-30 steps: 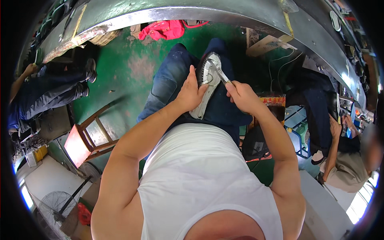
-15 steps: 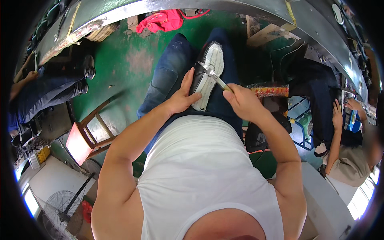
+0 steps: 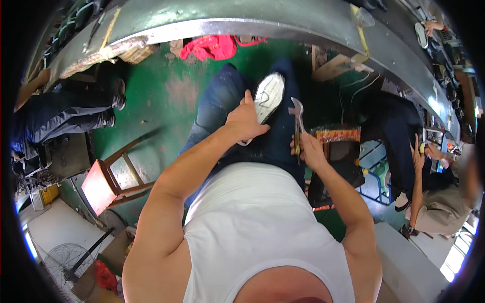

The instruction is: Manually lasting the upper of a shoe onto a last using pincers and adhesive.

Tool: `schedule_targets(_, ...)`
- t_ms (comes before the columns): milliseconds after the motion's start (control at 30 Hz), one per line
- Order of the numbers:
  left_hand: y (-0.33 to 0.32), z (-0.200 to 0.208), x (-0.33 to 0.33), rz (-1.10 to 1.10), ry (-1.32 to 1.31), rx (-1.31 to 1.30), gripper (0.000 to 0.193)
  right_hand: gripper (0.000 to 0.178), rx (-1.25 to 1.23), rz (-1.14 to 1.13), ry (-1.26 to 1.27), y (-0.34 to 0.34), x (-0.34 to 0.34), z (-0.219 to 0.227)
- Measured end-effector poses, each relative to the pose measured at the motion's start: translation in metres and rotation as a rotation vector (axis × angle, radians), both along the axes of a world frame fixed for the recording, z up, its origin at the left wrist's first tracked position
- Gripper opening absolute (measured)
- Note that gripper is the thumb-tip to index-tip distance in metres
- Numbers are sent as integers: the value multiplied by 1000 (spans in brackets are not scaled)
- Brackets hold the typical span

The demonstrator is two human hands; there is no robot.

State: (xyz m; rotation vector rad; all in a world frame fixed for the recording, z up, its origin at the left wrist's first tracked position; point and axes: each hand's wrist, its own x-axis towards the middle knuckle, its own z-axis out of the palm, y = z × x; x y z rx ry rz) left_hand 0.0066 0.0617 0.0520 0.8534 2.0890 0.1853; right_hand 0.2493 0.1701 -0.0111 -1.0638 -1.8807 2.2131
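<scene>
A dark shoe upper, its pale underside (image 3: pixel 269 97) turned up and bearing a hand-drawn mark, rests on my thighs with its toe pointing away from me. My left hand (image 3: pixel 244 121) is closed around its rear half, thumb to the right and fingers along the left edge, hiding much of the heel end. To the right, apart from the shoe, my right hand (image 3: pixel 310 150) grips the handles of steel lasting pincers (image 3: pixel 297 112). The curved metal head of this tool points up and away from me. Nothing touches its jaws.
A long metal-edged workbench (image 3: pixel 242 25) curves across the far side. Red cloth (image 3: pixel 214 48) lies beneath it. A wooden stool (image 3: pixel 103 184) stands left, near a fan (image 3: pixel 65 267). A box with a red-and-yellow edge (image 3: pixel 336 134) is at right. Co-workers sit on both sides.
The pincers have moved off the shoe to the right, and their head now points upward. The shoe has turned, showing its underside more squarely, and my left hand has shifted its grip.
</scene>
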Motion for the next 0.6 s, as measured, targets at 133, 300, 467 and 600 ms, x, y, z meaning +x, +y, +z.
schedule_targets(133,-17,24,-31,98,-158,315,116,47,-126,-71,-113,-1,8,7)
schedule_targets(300,-6,47,-56,517,-1594,1084,76,46,-69,-7,-109,2,3,7)
schedule_targets(467,49,68,-80,846,-1591,1166,67,38,221,104,-93,13,-19,31)
schedule_targets(600,63,86,-100,885,-1706,1159,70,34,651,188,-164,40,-42,72)
